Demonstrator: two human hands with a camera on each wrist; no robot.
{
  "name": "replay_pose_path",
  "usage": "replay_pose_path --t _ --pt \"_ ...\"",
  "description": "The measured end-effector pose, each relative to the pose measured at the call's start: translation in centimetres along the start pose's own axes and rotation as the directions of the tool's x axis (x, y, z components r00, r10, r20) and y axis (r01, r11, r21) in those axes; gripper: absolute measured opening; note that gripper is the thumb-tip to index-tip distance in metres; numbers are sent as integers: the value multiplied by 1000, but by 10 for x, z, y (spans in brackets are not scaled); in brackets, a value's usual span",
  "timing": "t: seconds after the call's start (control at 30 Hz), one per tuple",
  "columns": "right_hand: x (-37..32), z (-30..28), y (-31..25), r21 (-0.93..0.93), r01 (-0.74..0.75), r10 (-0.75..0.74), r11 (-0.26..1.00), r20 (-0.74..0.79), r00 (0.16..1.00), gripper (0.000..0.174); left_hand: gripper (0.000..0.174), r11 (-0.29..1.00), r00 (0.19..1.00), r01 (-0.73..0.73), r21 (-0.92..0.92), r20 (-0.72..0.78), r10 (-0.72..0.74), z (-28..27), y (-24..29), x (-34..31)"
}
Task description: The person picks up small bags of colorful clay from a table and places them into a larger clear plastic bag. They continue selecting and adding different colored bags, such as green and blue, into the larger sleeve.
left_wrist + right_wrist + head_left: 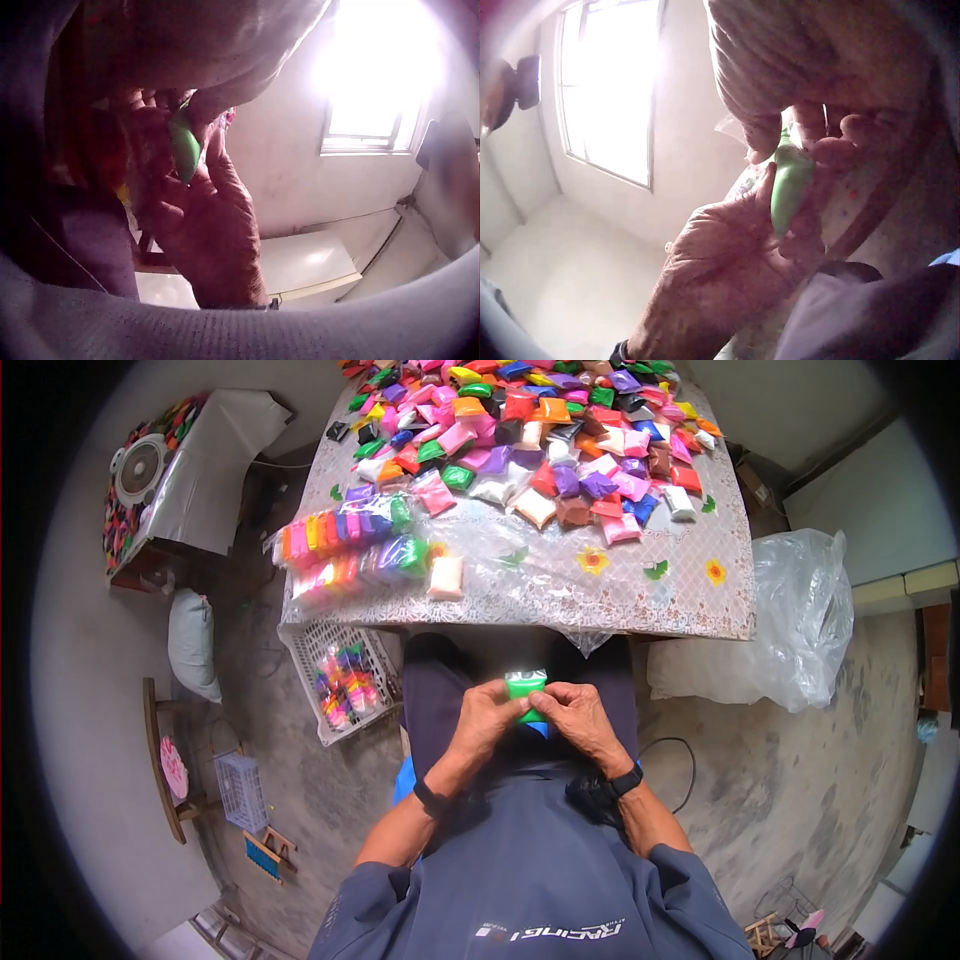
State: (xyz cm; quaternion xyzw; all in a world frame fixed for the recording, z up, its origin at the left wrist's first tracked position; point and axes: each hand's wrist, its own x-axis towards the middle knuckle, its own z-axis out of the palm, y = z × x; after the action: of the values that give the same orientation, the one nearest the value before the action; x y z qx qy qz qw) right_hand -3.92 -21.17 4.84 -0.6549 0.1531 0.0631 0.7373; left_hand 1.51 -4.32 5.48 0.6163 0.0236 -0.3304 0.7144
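A small green packet [525, 684] with a clear plastic end is held over the lap, between both hands. From the left side, my left hand [484, 712] pinches it, thumb on its face. My right hand [582, 718] grips the right side, its thumb close to the other thumb. In the left wrist view the green packet [184, 147] shows between the near hand and the right hand [214, 232] beyond. The right wrist view has the bulging green packet [791, 184] pressed between thumbs and fingers, with the left hand [727, 259] below.
A cloth-covered table [685, 595] ahead bears a heap of coloured packets [520, 435]. Clear bags of packets [355, 565] and a single pale packet [446, 578] lie near its front edge. Left of the legs stands a white crate [375, 690]; a big plastic bag [790, 625] is at right.
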Motion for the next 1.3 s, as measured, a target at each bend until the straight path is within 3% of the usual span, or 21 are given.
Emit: replay_pose_path --t 0.1,0.3,0.37,0.5,0.63,0.7,0.73,0.83,0.9,0.97,1.03,1.23,1.3 --pt "2 -3 3 -94 -5 9 996 40 999 31 18 999 999 30 34 -21 -29 2 -3 -2" --pt "2 4 20 -139 8 -16 990 -57 998 29 19 1000 1000 -15 1 -5 15 -1 -13 2" --pt "1 4 17 -229 54 -75 972 -82 994 30 21 998 999 27 65 18 -28 -5 -17 4" --pt "3 4 23 -299 83 -118 951 -99 988 32 25 1000 999 5 6 38 -5 -3 -19 -1" --pt "1 11 19 -251 172 -207 953 -122 971 32 27 1000 1000 16 -17 -2 -16 4 -13 -11" --pt "-3 13 12 -64 46 -58 997 -193 979 35 31 994 997 -77 -76 -25 75 7 -18 -12" --pt "-4 14 5 -75 52 -66 996 -193 979 38 34 997 1000 -20 -70 8 21 2 -18 -12" --pt "-5 11 -10 -173 -36 17 984 -114 993 37 28 996 998 -42 -81 37 46 -6 -25 -10" --pt "-2 3 6 -210 -40 25 977 -75 997 31 25 998 997 -64 17 45 63 -9 -26 -6" --pt "-4 6 -2 -69 -97 93 993 -51 994 18 25 997 995 -67 -29 69 69 -11 -37 -2" --pt "-5 7 -2 15 -49 50 999 -40 998 17 22 999 996 -49 6 78 48 -10 -30 -4" --pt "-2 6 16 -26 14 -16 1000 -71 997 18 17 996 990 -63 69 127 54 -11 -23 -11" --pt "-2 4 13 -10 13 -13 1000 -43 999 18 18 999 988 -16 -45 150 22 -10 -27 -12"
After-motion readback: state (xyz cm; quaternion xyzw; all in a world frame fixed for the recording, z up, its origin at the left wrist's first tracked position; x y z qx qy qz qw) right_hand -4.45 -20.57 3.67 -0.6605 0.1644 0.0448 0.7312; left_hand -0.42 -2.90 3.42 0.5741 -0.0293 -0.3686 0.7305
